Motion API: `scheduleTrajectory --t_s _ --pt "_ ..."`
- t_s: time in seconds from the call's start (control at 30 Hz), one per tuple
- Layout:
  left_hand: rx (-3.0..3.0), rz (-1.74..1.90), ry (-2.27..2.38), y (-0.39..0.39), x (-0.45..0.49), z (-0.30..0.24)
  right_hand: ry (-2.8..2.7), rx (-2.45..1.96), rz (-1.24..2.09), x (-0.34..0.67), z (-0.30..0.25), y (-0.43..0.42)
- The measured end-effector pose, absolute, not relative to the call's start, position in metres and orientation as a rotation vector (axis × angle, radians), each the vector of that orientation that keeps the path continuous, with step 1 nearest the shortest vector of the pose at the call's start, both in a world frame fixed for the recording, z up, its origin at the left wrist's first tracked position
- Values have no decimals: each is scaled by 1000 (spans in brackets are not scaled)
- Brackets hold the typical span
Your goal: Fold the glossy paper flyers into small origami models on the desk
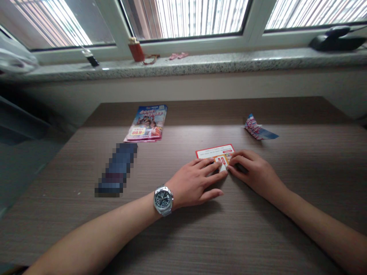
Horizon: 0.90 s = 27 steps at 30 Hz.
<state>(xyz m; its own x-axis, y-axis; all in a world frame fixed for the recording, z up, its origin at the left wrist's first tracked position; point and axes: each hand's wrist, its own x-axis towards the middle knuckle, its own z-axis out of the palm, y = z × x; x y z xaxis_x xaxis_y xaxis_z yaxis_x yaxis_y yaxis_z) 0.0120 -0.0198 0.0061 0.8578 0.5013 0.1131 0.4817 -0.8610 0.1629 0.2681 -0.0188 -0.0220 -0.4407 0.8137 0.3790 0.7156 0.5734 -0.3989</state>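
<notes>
A folded leaflet [212,151], white with a red border and an orange panel, lies on the table in front of me. My left hand [196,181] rests palm down over its lower left part, fingers stretched and spread. At the leaflet's right edge, the thumb and index finger of my right hand [255,170] are pinched together on the paper. Part of the leaflet is hidden beneath my fingers. Farther back on the right sits a paper folded into a pointed, winged shape [258,131], blue and pink, apart from both hands.
A stack of printed flyers [149,121] lies at the back left. Nearer me is a dark, pixelated rectangular object [117,170]. Behind the table, a speckled stone windowsill [223,63] carries a red container [136,51] and a black device [335,41].
</notes>
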Motion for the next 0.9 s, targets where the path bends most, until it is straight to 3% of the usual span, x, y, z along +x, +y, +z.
scheduleTrajectory --t_s 0.9 --pt "2861 235 778 -20 9 5 -2001 -1434 103 278 -20 8"
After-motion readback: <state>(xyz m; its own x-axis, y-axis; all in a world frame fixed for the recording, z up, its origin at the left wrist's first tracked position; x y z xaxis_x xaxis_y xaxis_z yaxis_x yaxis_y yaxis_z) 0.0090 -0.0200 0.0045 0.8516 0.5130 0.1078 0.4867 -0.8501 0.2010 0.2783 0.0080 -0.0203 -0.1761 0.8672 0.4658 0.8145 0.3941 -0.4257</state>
